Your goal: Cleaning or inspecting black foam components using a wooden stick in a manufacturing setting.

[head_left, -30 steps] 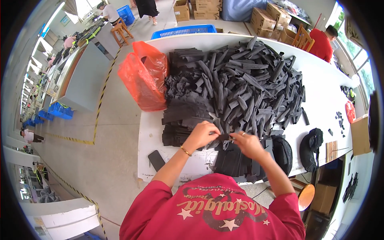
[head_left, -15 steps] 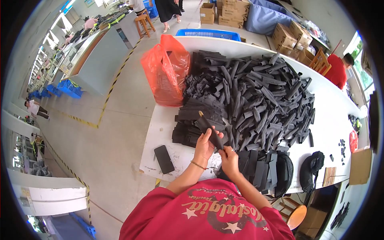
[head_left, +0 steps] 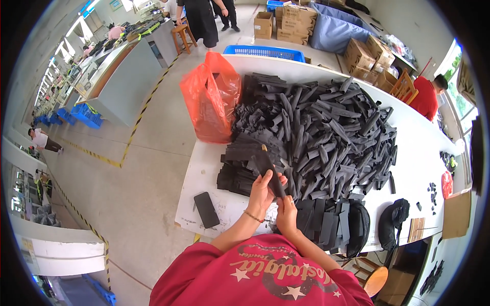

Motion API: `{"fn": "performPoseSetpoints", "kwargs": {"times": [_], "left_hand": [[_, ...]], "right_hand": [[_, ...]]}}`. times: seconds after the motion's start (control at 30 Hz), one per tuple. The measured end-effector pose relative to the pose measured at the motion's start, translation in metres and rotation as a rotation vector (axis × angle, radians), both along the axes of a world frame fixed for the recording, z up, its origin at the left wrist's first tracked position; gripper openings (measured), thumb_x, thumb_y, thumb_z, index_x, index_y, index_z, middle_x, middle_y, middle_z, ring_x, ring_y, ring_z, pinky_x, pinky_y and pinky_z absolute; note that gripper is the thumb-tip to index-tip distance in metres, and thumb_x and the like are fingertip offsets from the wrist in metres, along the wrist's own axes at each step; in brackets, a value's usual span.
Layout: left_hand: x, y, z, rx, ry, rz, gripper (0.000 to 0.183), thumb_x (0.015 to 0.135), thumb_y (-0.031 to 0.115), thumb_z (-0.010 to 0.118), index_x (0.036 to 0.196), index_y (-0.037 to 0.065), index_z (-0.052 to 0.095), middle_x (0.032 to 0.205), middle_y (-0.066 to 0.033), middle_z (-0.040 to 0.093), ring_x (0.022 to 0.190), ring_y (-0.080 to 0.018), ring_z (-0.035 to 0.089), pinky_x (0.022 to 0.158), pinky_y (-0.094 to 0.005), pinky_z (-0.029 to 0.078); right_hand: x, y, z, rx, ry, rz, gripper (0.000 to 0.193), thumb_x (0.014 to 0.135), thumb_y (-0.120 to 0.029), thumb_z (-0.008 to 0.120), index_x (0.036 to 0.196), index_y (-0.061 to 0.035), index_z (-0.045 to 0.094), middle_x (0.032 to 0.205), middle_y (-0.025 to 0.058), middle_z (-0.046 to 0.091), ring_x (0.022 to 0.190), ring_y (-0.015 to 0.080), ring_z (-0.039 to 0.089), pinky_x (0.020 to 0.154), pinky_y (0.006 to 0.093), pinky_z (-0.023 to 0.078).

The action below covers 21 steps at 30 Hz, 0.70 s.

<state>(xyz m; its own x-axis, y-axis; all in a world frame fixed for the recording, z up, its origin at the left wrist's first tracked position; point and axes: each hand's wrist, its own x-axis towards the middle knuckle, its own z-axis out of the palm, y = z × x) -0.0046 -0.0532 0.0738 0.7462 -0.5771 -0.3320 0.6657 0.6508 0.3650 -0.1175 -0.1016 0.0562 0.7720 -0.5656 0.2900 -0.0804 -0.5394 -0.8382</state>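
Observation:
Both hands are closed on a long black fabric sleeve [head_left: 266,167], which tilts up and away from me. A small tan tip [head_left: 264,148], perhaps of a stick, pokes out at its far end. My left hand [head_left: 262,194] wraps its middle, thumb on top. My right hand [head_left: 287,216] pinches the near end. Just beyond my hands spreads a big heap of rolled black fabric pieces [head_left: 326,137]. Flatter black strips [head_left: 232,176] lie stacked to the left of the sleeve. More flat black pieces [head_left: 320,219] lie in rows right of my right hand.
On the white table [head_left: 191,176] lie a black phone [head_left: 206,209] at the left and a black pouch [head_left: 393,222] at the right. A red plastic bag [head_left: 212,109] stands at the far left corner. Behind are a blue crate [head_left: 263,52] and cardboard boxes [head_left: 296,23]. People are farther off.
The sleeve stands a little steeper, and my right hand has shifted slightly down and left at its near end. In the background, people by the stool have moved.

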Motion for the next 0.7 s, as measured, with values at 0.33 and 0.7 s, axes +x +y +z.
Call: {"fn": "performPoseSetpoints", "kwargs": {"times": [0.33, 0.7], "left_hand": [[0.023, -0.002, -0.002, 0.269, -0.015, 0.143, 0.017, 0.091, 0.019, 0.064, 0.09, 0.002, 0.062, 0.069, -0.0061, 0.061, 0.051, -0.0135, 0.056, 0.05, -0.0299, 0.051], [0.013, -0.009, -0.022, 0.276, -0.048, 0.123, 0.017, 0.094, 0.017, 0.059, 0.093, 0.001, 0.062, 0.067, -0.0043, 0.057, 0.047, -0.0074, 0.046, 0.042, -0.0225, 0.034]], "right_hand": [[-0.035, -0.001, -0.003, 0.131, 0.182, 0.128, 0.011, 0.091, -0.005, 0.053, 0.091, 0.0022, 0.061, 0.071, 0.015, 0.056, 0.063, 0.0291, 0.056, 0.058, 0.0373, 0.043], [-0.077, -0.018, 0.013, 0.085, 0.314, 0.165, 0.011, 0.091, -0.006, 0.055, 0.09, 0.0017, 0.062, 0.066, 0.0128, 0.056, 0.058, 0.022, 0.057, 0.054, 0.0328, 0.044]]}}
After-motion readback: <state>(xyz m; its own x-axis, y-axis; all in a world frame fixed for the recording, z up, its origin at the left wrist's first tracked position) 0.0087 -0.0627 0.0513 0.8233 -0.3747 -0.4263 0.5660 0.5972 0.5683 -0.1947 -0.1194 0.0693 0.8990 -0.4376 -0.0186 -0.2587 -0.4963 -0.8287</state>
